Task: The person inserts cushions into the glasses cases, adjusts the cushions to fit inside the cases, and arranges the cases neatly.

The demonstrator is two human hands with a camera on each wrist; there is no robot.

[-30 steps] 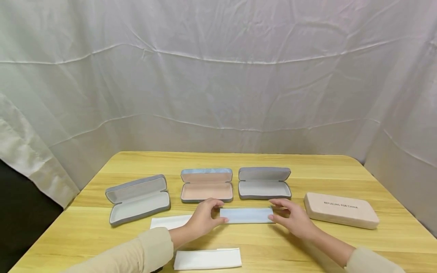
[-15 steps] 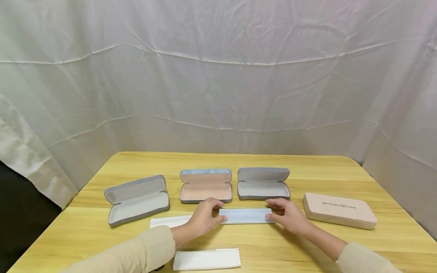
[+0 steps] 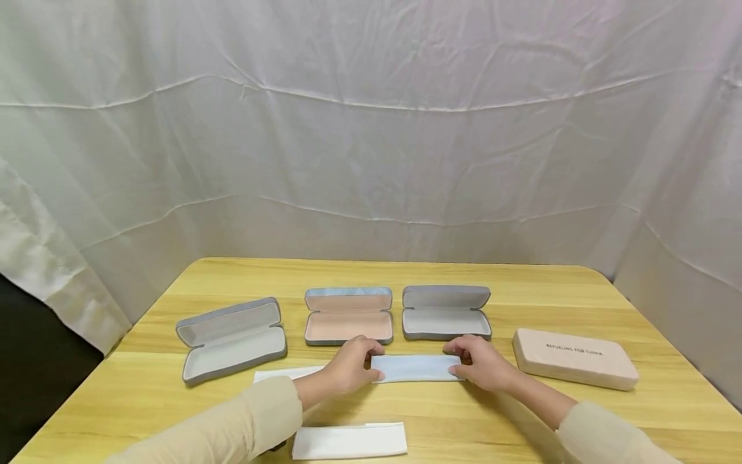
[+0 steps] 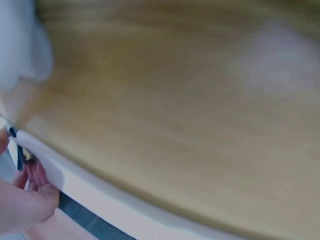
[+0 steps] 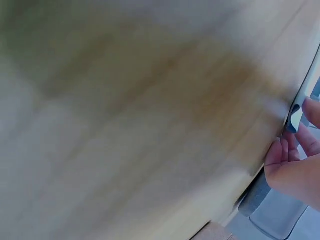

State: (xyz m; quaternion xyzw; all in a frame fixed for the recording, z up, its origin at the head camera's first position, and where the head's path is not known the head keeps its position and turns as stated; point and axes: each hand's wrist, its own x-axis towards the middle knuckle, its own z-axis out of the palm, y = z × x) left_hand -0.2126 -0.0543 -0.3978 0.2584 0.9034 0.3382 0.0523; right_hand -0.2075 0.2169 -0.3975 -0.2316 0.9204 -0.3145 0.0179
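Observation:
In the head view a folded light blue cloth point(image 3: 414, 368) lies lengthwise across the middle of the table. My left hand point(image 3: 350, 366) pinches its left end, thumb at the front edge and fingers behind. The right hand point(image 3: 482, 364) holds the opposite end in the same way. In the right wrist view the cloth's end point(image 5: 296, 119) shows its folded layers between thumb and fingers. A white folded cloth point(image 3: 286, 374) is partly hidden behind the left forearm, and another white folded cloth point(image 3: 350, 442) lies nearer the front.
Behind the hands stand a pink-lined glasses case point(image 3: 349, 326) and a grey glasses case point(image 3: 446, 321), both with lids up. Another raised-lid grey case point(image 3: 236, 354) sits at the left. A closed beige case point(image 3: 575, 358) with lettering lies right of the right hand. A white curtain point(image 3: 406, 142) encloses the table.
The right hand has shifted a little to the left along the blue cloth, its fingers drawing inward. The left hand stays at its end; the view has turned slightly.

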